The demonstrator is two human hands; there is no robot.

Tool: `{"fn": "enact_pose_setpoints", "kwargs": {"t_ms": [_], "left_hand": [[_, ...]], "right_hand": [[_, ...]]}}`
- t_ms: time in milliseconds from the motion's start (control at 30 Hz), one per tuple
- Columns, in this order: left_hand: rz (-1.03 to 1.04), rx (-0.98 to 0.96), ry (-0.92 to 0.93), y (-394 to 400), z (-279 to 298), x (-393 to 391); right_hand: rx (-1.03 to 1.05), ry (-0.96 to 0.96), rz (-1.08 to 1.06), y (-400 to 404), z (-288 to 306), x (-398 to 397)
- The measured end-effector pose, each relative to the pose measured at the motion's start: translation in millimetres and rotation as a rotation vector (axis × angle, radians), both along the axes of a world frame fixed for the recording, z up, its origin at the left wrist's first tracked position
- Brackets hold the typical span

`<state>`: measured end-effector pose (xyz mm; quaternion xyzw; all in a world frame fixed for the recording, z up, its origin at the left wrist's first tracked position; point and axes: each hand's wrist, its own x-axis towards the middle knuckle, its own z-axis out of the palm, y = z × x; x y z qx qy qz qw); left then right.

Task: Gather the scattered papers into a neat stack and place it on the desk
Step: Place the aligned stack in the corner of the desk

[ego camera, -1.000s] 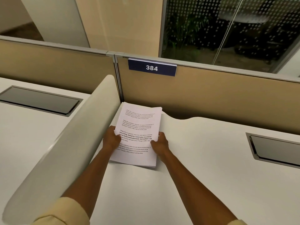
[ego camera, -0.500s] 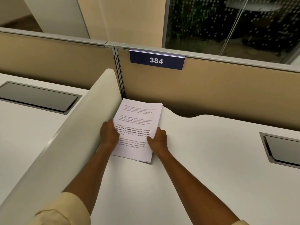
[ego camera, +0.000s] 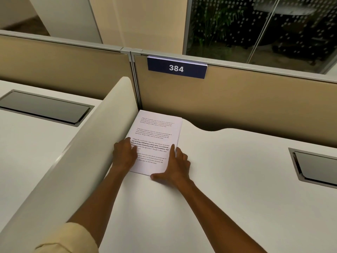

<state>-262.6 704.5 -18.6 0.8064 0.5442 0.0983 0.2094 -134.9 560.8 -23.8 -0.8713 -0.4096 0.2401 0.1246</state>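
White printed sheets form the stack, lying flat on the desk between both hands. Left hand rests fingers together on its near-left edge; right hand presses spread fingers against the right edge. Light, floppy and slippery, it is probably best pinched at both long edges.
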Motion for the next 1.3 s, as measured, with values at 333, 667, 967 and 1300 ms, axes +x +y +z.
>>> {"fn": "enact_pose_setpoints", "kwargs": {"t_ms": [333,667,967,1300], "left_hand": [[-0.023,0.002,-0.068,-11.4,4.0,-10.9],[-0.044,-0.061,-0.089,-4.5,13.5,-12.6],[-0.075,-0.143,-0.057,-3.2,16.2,-15.8],[-0.075,-0.192,-0.024,1.9,15.8,-14.5]], "right_hand": [[0.046,0.043,0.009,-11.5,-1.0,-7.9],[0.080,0.103,-0.026,-11.9,0.7,-11.6],[0.081,0.116,-0.042,-11.9,5.2,-13.5],[0.080,0.115,-0.048,-11.0,2.9,-11.9]]}}
